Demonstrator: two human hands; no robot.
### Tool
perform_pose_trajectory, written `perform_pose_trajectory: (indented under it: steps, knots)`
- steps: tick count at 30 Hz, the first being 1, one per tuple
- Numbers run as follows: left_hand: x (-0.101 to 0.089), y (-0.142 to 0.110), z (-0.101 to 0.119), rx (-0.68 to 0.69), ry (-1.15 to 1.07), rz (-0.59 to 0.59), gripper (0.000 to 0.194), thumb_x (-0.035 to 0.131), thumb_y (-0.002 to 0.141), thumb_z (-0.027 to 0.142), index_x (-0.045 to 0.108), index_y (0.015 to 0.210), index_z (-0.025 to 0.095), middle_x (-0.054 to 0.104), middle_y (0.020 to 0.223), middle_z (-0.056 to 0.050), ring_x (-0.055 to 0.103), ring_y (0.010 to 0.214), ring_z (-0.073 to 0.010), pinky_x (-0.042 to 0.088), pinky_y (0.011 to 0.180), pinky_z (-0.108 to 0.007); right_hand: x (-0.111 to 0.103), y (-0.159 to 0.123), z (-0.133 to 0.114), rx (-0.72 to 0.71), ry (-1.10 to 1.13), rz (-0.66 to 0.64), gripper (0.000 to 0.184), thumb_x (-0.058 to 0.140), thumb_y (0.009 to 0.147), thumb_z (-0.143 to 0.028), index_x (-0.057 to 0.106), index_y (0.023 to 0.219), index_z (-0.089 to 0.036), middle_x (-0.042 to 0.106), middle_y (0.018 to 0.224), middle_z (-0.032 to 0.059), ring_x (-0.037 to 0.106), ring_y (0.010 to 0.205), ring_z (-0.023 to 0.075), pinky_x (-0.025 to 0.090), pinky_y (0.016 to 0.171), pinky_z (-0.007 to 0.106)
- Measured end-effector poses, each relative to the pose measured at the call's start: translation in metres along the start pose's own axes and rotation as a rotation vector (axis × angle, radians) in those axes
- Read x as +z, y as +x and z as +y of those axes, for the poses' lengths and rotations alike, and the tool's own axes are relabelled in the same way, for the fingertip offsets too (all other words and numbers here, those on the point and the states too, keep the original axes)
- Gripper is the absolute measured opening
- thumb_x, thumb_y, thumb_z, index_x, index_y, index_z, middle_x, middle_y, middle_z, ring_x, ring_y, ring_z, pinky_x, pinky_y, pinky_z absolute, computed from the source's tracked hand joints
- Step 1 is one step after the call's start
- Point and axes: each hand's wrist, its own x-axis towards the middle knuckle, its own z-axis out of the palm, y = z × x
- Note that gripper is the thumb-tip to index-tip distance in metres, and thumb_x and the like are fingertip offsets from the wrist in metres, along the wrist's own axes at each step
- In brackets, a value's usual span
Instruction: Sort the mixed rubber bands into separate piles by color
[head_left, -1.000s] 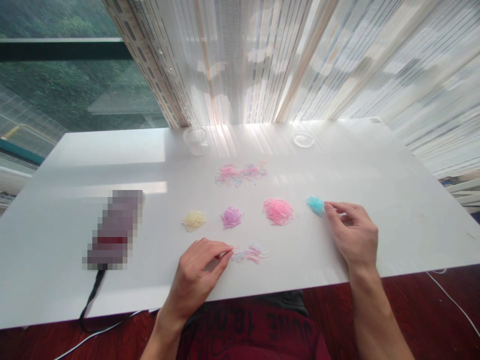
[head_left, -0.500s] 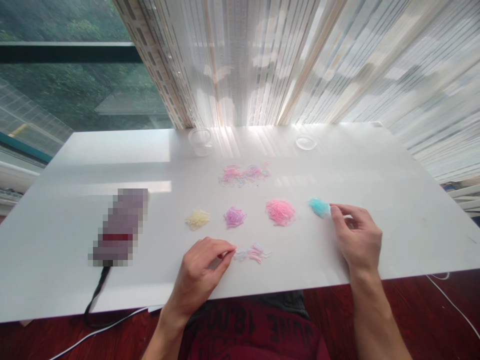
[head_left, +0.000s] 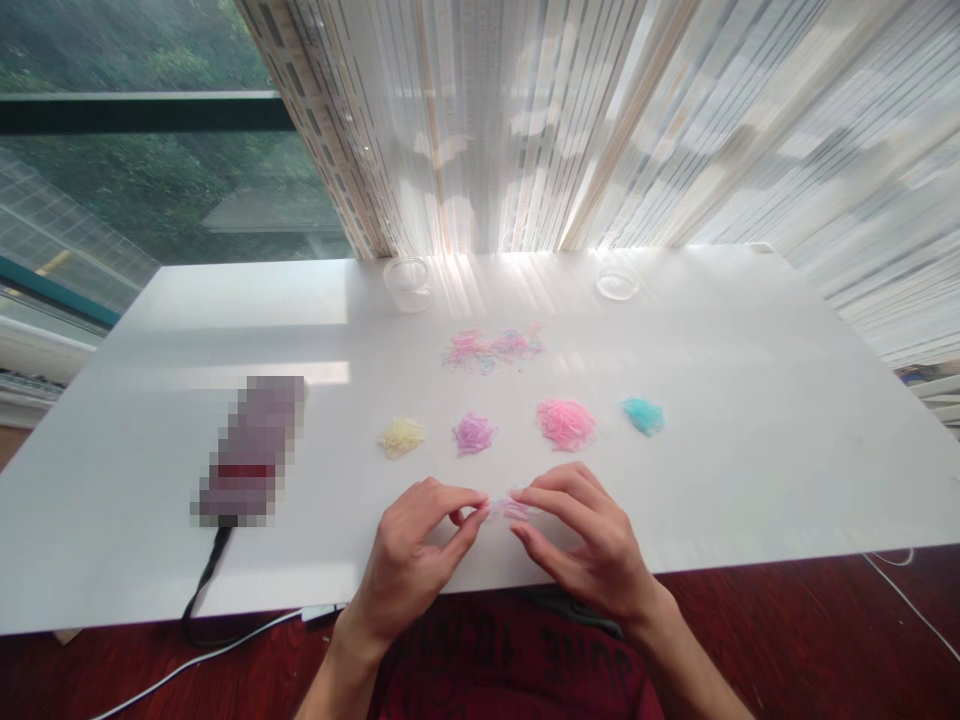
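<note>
A small mixed pile of pastel pieces (head_left: 514,508), which look like tiny elastic bands, lies near the table's front edge between my hands. My left hand (head_left: 431,535) pinches thumb and forefinger together at its left end; whatever is between the tips is too small to tell. My right hand (head_left: 589,530) is at the other side of the pile, thumb and fingers apart, with the fingertips over the pieces. Farther back, sorted by colour, lie a yellow pile (head_left: 401,437), a purple pile (head_left: 474,433), a pink pile (head_left: 566,425) and a turquoise pile (head_left: 643,415).
Behind the row is a loose mixed heap (head_left: 491,347). A clear round tub (head_left: 407,286) and a clear lid (head_left: 618,286) stand at the back of the white table (head_left: 750,400). On the left lies a blurred-out device (head_left: 251,450) with a black cable (head_left: 210,570).
My right hand has left the turquoise pile, moved left and toward me to the small mixed pile, and its fingers have parted. The left hand stays pinched at the pile's left end.
</note>
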Motion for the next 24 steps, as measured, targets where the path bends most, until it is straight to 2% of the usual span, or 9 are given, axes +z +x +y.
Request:
perform_pose_trajectory:
  steps: [5, 19, 24]
  knots:
    - [0.0049, 0.0009, 0.0027, -0.006, -0.043, -0.004, 0.01, 0.073, 0.098, 0.014, 0.074, 0.104, 0.021, 0.075, 0.084, 0.0, 0.068, 0.072, -0.0129, 0.056, 0.073, -0.026, 0.0124, -0.0032, 0.0022, -0.003, 0.01, -0.001, 0.02, 0.071, 0.096, -0.01, 0.073, 0.113, -0.02, 0.072, 0.091, 0.0071, 0.065, 0.082, 0.02, 0.061, 0.07, 0.033]
    - [0.0041, 0.0018, 0.0008, -0.057, -0.128, -0.015, 0.011, 0.07, 0.098, 0.011, 0.074, 0.101, 0.021, 0.077, 0.086, -0.003, 0.069, 0.074, -0.0146, 0.059, 0.072, -0.027, 0.0126, -0.0002, 0.0029, -0.001, 0.005, 0.031, 0.023, 0.072, 0.094, -0.009, 0.075, 0.113, -0.022, 0.075, 0.087, 0.0058, 0.067, 0.076, 0.0195, 0.06, 0.066, 0.032]
    - [0.0052, 0.0003, -0.0004, -0.062, -0.125, -0.017, 0.012, 0.071, 0.097, 0.011, 0.074, 0.101, 0.021, 0.076, 0.086, -0.001, 0.068, 0.074, -0.0134, 0.058, 0.073, -0.026, 0.0129, -0.0009, 0.0034, -0.018, 0.005, 0.033, 0.02, 0.069, 0.095, -0.005, 0.073, 0.107, -0.02, 0.073, 0.085, 0.0056, 0.065, 0.076, 0.0184, 0.059, 0.067, 0.03]
